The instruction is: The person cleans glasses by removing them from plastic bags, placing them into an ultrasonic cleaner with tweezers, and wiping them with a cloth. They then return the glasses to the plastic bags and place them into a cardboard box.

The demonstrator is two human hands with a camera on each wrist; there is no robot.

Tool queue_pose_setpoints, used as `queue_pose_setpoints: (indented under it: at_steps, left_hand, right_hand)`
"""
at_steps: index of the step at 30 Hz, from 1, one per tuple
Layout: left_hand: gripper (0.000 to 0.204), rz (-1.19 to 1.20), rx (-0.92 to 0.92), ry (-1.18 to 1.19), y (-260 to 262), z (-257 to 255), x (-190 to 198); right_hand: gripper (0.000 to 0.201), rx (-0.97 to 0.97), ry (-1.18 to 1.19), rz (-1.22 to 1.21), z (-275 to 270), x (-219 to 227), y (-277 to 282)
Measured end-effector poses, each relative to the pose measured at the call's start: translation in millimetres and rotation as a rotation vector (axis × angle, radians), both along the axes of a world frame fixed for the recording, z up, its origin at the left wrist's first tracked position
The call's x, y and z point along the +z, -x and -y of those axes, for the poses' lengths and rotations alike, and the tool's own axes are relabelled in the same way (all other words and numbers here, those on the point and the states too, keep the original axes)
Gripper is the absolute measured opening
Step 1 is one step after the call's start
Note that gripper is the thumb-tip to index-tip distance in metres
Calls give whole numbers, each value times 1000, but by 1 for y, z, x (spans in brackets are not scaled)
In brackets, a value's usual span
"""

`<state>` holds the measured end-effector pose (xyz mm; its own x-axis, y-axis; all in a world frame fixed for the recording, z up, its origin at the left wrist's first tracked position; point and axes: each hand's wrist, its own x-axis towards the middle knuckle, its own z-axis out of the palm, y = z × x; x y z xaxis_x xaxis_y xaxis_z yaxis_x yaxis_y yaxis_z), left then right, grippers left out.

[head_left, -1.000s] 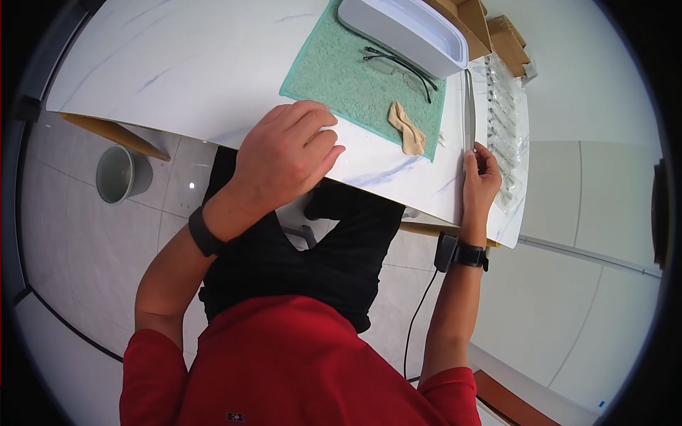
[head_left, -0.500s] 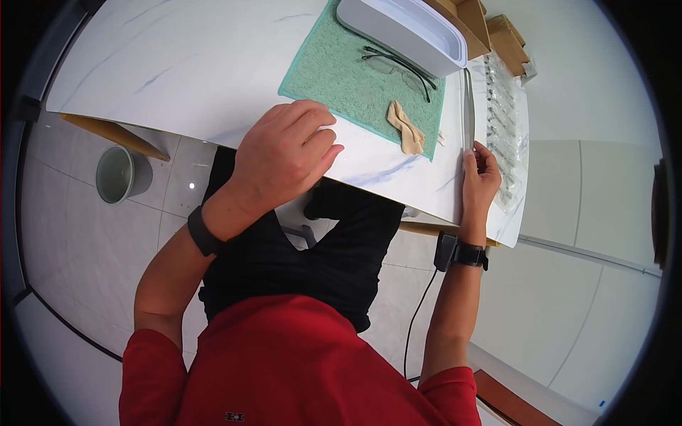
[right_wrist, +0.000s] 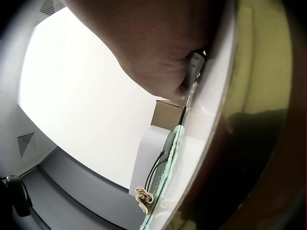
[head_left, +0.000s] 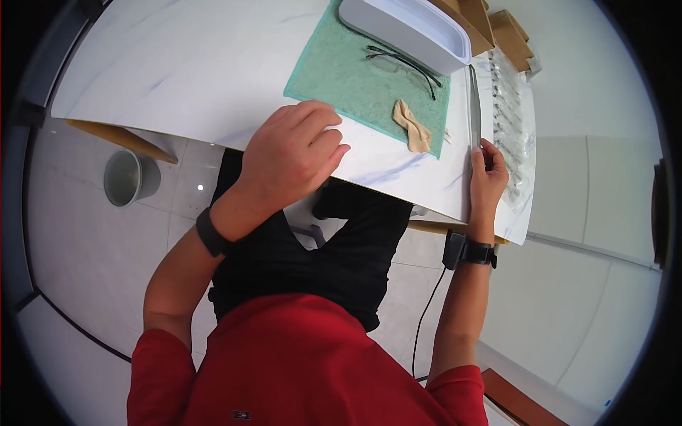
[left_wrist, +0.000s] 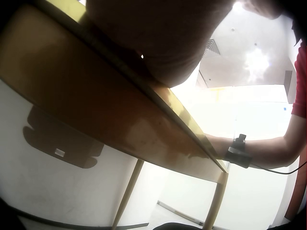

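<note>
My left hand (head_left: 291,153) rests at the table's front edge, its fingers loosely curled and nothing visible in them. On the right, my right hand (head_left: 489,177) pinches the near end of a long, slim grey tool (head_left: 475,106) between thumb and fingers. That tool lies lengthwise along the table, pointing away from me. In the right wrist view a slotted grey end of the tool (right_wrist: 194,66) shows beneath the hand. A beige crumpled cloth (head_left: 412,128) lies on the corner of a green towel (head_left: 334,78), left of the right hand. Black-framed glasses (head_left: 405,64) lie farther back on the towel.
A pale lilac oblong container (head_left: 405,32) stands at the towel's back. Cardboard boxes (head_left: 513,39) are behind it. Clear plastic packs (head_left: 508,106) line the table's right side. A grey bin (head_left: 128,177) stands on the floor at left. A cable (head_left: 426,312) hangs from the right wrist.
The head view has shifted slightly, so everything sits a little farther right. Both hands keep their positions and finger shapes.
</note>
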<state>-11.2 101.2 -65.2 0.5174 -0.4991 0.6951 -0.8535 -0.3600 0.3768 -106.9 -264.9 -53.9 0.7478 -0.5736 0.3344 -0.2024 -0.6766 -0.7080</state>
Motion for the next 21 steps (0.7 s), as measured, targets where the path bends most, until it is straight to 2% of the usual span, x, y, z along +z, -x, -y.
queue_pose_setpoints:
  at_steps: [9,13,21]
  left_hand:
    - [15,15,22,-45,1,3,5]
    - [17,0,17,-48,1,4,7]
    - [16,2,13,-44,2,7,10]
  right_hand:
    - [27,-44,-38,58,-5,4,3]
    - [25,-20,41,37,-3,1,3]
    - [26,-38,52,72,-4,1,4]
